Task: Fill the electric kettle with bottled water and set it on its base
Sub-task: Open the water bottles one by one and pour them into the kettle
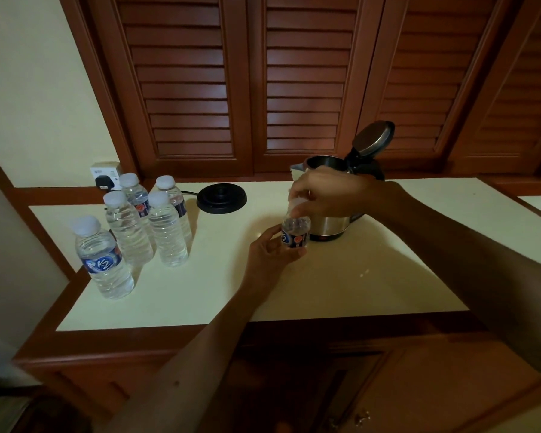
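Observation:
My left hand (pixel 270 254) grips a small water bottle (pixel 295 234) around its lower body, upright above the counter. My right hand (pixel 322 195) curls over the bottle's white cap (pixel 298 203), fingers wrapped round it. Right behind the bottle stands the steel electric kettle (pixel 331 225) with its lid (pixel 374 139) flipped open; my right hand hides much of its body. The black round kettle base (pixel 221 198) lies on the counter to the left, apart from the kettle, its cord running left.
Several full capped water bottles (pixel 166 228) stand grouped at the counter's left, one nearer the front edge (pixel 103 257). A wall socket with a black plug (pixel 105 178) sits behind them. Brown louvred doors back the cream counter (pixel 341 285).

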